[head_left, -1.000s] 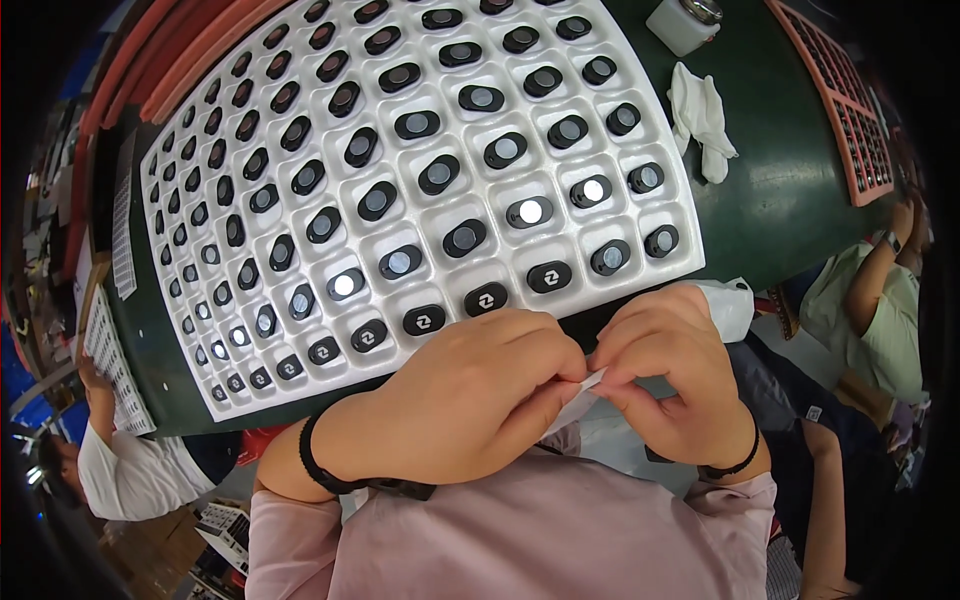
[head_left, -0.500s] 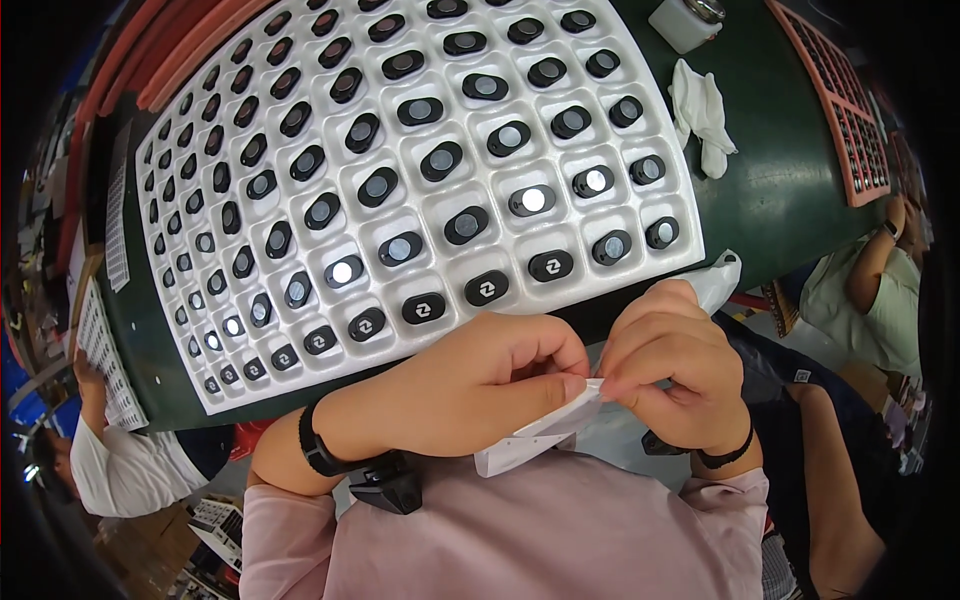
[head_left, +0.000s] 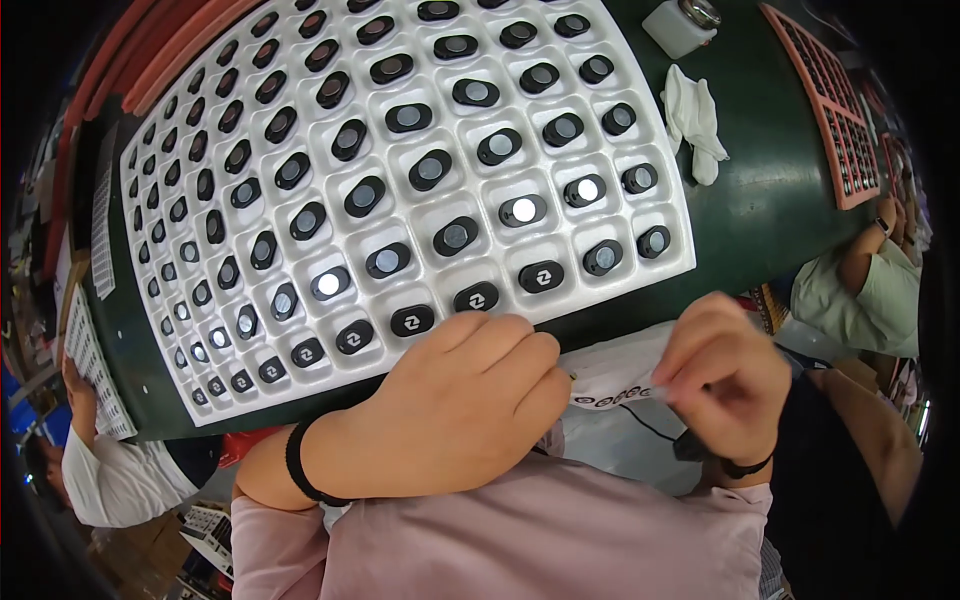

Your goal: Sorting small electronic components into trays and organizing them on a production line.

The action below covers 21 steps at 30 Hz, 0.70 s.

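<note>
Head view: the left hand (head_left: 455,405) and right hand (head_left: 725,375) pinch the two ends of a thin white paper strip with small dark round marks (head_left: 615,385), each hand closed on it. The strip's long axis runs left to right between them, just below the near edge of the dark green table (head_left: 770,230). Beyond it lies the big white moulded tray (head_left: 675,255) of small black oval parts, its nearest row closer to the left hand.

My left hand (head_left: 450,405) hid whatever its fingers pinched; the white strip (head_left: 620,380) ran under my right hand (head_left: 725,375).
</note>
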Each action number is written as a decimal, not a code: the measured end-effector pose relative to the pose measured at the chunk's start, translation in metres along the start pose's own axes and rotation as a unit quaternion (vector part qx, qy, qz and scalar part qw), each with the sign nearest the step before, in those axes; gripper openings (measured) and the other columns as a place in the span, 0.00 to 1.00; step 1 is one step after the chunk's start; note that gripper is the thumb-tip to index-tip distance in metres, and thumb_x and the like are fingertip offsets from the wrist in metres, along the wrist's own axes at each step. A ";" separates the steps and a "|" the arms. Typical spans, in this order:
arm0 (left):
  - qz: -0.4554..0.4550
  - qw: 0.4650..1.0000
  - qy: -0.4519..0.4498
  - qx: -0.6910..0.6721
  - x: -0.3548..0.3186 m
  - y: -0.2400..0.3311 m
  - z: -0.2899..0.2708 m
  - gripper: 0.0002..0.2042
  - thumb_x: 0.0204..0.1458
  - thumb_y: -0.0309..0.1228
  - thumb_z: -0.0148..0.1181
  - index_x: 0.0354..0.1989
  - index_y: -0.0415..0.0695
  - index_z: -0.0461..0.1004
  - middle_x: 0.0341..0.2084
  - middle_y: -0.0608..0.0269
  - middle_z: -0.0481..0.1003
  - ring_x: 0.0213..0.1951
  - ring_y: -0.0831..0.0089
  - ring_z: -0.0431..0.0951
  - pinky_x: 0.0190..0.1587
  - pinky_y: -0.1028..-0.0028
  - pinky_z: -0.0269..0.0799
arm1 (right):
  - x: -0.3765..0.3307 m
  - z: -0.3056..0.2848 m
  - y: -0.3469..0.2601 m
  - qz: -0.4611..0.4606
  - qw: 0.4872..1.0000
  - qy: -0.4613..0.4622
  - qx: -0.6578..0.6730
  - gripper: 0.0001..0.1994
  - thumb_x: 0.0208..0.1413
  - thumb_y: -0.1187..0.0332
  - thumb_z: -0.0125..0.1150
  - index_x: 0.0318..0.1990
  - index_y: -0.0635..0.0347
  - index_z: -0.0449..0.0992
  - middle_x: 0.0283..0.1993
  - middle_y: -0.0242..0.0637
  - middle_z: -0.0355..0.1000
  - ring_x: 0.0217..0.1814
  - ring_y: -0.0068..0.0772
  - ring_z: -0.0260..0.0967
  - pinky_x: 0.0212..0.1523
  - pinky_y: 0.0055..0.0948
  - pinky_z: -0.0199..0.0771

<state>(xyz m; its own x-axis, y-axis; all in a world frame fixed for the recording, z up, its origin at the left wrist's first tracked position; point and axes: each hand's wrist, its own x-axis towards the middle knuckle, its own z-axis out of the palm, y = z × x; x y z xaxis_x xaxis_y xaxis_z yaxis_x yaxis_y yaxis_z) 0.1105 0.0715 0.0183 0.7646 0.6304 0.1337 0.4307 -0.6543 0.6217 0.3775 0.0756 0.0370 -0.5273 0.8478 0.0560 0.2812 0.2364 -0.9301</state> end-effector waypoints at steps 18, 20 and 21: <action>0.040 0.978 0.048 0.200 0.021 -0.017 0.023 0.04 0.48 0.32 0.54 0.27 0.46 0.72 0.54 0.55 0.74 0.55 0.64 0.72 0.54 0.61 0.67 | 0.050 -0.009 0.037 -0.008 0.990 -0.005 -0.143 0.11 0.40 0.82 0.70 0.34 0.63 0.79 0.33 0.33 0.69 0.38 0.30 0.66 0.35 0.26 0.68; 0.037 0.980 0.043 0.193 0.021 -0.017 0.023 0.04 0.48 0.31 0.55 0.27 0.46 0.71 0.53 0.56 0.75 0.55 0.65 0.73 0.55 0.61 0.67 | 0.049 -0.008 0.040 0.001 0.990 -0.002 -0.139 0.13 0.40 0.81 0.71 0.36 0.61 0.80 0.34 0.33 0.67 0.38 0.30 0.65 0.34 0.26 0.68; 0.037 0.980 0.043 0.192 0.021 -0.017 0.023 0.04 0.48 0.31 0.55 0.27 0.46 0.71 0.53 0.56 0.75 0.55 0.65 0.73 0.55 0.61 0.67 | 0.049 -0.007 0.042 0.002 0.990 -0.003 -0.138 0.13 0.40 0.81 0.71 0.36 0.61 0.80 0.34 0.33 0.67 0.38 0.30 0.65 0.34 0.26 0.68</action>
<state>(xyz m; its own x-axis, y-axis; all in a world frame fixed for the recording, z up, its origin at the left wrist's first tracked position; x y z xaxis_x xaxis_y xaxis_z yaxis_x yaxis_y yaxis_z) 0.1303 0.0863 -0.0077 0.7646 0.5977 0.2411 0.5373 -0.7978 0.2737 0.3695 0.1304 0.0033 -0.5293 0.8470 0.0496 0.4918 0.3540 -0.7955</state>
